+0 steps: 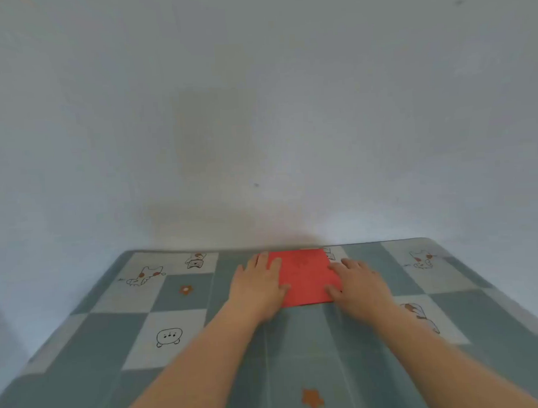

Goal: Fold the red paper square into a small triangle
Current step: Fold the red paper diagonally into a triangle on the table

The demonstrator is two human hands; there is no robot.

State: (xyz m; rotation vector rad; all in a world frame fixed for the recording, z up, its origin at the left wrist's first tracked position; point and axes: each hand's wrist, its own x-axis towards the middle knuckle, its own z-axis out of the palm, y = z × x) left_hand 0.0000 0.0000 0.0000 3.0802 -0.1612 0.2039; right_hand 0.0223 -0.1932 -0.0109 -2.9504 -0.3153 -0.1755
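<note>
The red paper square (304,276) lies flat on the checked cloth near the far edge of the surface, close to the wall. My left hand (257,289) rests palm down on the paper's left side, fingers spread and covering its left edge. My right hand (359,284) lies flat on the paper's right side, hiding the right edge and near right corner. Neither hand grips the paper; both press on it from above.
The surface is covered by a grey-green and pale checked cloth (181,337) with cartoon animal drawings and orange stars (312,399). A plain pale wall (257,111) rises directly behind the far edge. The cloth drops off at the left and right sides.
</note>
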